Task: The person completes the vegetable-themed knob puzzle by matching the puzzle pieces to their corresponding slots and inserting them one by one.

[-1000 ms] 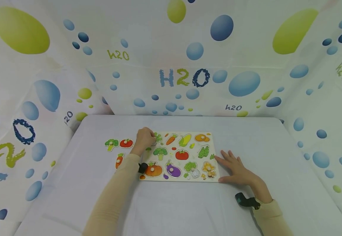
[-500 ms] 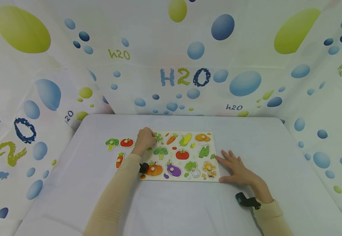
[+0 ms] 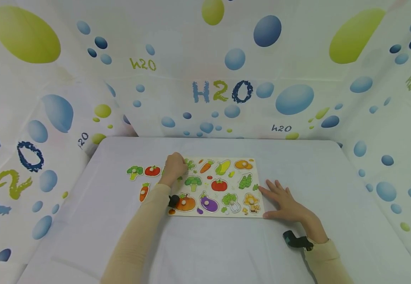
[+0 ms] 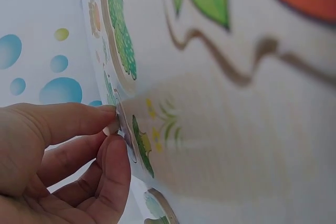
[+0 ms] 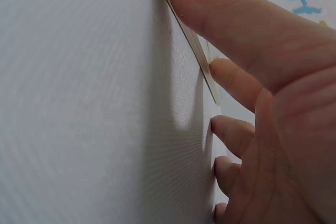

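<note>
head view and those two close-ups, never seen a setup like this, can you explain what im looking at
There's no machine: these are a person's bare left hand and right hand. A head-worn camera takes the wide picture; a dark wrist camera on each arm takes the close-ups. On the white table lies a vegetable puzzle board; to its left are a loose broccoli piece, tomato piece and carrot piece. The left hand pinches a small pale knob at the board; the right, fingers spread, touches the board's right edge.

Beige sleeves (image 3: 139, 228), black wrist cameras (image 3: 290, 239)
</note>
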A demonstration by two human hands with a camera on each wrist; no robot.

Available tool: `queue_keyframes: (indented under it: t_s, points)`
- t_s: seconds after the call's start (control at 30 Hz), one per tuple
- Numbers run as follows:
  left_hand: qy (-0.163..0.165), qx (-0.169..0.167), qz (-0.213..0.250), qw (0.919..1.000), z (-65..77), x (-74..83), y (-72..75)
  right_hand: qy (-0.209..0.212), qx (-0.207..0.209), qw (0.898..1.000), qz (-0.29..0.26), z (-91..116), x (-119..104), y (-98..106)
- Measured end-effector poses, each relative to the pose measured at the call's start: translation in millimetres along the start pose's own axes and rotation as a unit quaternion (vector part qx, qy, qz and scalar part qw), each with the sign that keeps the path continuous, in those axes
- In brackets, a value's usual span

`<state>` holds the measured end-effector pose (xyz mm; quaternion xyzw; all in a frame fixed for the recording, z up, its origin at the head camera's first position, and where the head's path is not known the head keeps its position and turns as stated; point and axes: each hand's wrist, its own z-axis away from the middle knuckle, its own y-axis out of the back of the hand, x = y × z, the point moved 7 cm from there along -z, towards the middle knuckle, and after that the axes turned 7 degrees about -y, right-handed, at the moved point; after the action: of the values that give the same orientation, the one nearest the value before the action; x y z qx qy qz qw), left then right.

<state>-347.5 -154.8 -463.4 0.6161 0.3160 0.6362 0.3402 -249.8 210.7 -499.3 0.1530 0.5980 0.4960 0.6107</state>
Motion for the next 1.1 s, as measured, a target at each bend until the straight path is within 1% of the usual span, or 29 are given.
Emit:
queue_keyframes:
  t_s: [0.43, 0.57, 0.7, 0.77, 0.87, 1.0, 1.1]
  points:
    - [0.004, 0.005, 0.001, 1.0000, -2.3, -2.2, 0.2, -0.001, 0.004, 1.000, 0.000, -1, 2, 1]
    - [-0.006, -0.002, 0.000, 1.0000, -2.3, -0.5, 1.1, -0.001, 0.006, 1.000, 0.002, -1, 3, 1]
    - [-0.020, -0.015, 0.007, 0.9997, 2.9, 1.6, 5.3, 0.002, 0.006, 1.000, 0.000, -2, 3, 0]
    - [-0.027, -0.018, 0.014, 0.9994, 8.3, 3.5, 11.1, 0.002, 0.005, 1.000, -0.001, -2, 3, -1]
    - [-0.037, -0.009, 0.032, 0.9988, 18.0, 5.7, 24.6, 0.002, 0.003, 1.000, 0.000, -1, 2, -2]
    - [-0.058, 0.016, 0.036, 0.9975, 32.4, 5.6, 49.0, 0.001, 0.002, 1.000, 0.000, -1, 1, -1]
    - [-0.073, 0.035, 0.026, 0.9964, 45.1, 1.7, 68.8, 0.003, 0.003, 1.000, -0.002, 0, 0, 0]
